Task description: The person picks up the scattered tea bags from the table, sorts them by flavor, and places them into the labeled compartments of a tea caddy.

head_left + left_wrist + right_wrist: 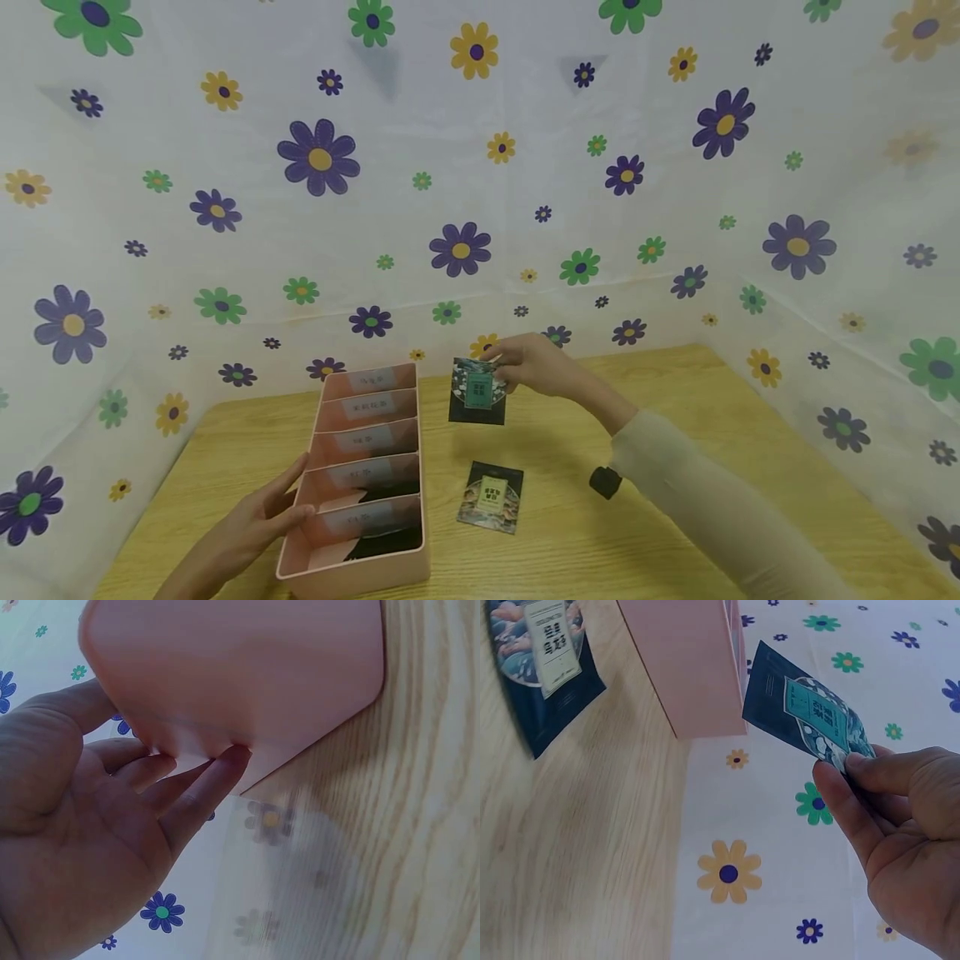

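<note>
In the head view, my right hand (536, 364) pinches a flat dark sachet with a teal label (478, 392) by its edge, held above the table right of the pink divided box (427, 533). The right wrist view shows the thumb and fingers of that hand (922, 817) on one end of the sachet (810, 709). My left hand (251, 521) grips the box's left side, thumb over the rim, fingers against the outer wall. A second sachet with a pale yellow label (491, 497) lies flat on the table beside the box.
Labelled cards stand in the box's several compartments. Dark packets (386, 542) lie in the two nearest ones. A small black device (604, 482) sits by the right sleeve. Flower-printed white cloth (420, 133) encloses the wooden table (570, 542) at the back and sides.
</note>
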Motion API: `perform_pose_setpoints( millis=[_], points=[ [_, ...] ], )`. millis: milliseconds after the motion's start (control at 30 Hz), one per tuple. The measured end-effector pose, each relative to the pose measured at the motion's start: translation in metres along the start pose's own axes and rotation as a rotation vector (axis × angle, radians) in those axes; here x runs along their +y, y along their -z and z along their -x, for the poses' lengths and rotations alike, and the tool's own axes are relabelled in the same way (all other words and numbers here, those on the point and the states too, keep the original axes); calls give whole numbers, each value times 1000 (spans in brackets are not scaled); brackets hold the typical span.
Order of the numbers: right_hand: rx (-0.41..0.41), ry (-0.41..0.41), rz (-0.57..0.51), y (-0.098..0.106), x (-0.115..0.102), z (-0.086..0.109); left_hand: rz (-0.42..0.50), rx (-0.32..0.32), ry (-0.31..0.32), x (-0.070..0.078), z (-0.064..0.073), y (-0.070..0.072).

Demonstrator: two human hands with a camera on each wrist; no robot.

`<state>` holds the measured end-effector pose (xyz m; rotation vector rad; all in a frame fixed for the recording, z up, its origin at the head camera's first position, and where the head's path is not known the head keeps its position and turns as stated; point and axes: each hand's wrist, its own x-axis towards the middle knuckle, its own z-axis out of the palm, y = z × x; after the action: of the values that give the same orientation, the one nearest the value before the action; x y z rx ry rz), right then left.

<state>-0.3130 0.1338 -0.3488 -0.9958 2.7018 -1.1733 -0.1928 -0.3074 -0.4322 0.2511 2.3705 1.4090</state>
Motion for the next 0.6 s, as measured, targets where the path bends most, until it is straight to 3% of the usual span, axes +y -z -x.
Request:
perform_pose_setpoints(
  millis=[200,600],
  points=[
    [14,-9,-12,-11,-8,-22,-1,-15,-26,0,0,1],
    [31,21,-38,-29,-20,-52,-1,-2,-13,0,0,1]
  ],
)
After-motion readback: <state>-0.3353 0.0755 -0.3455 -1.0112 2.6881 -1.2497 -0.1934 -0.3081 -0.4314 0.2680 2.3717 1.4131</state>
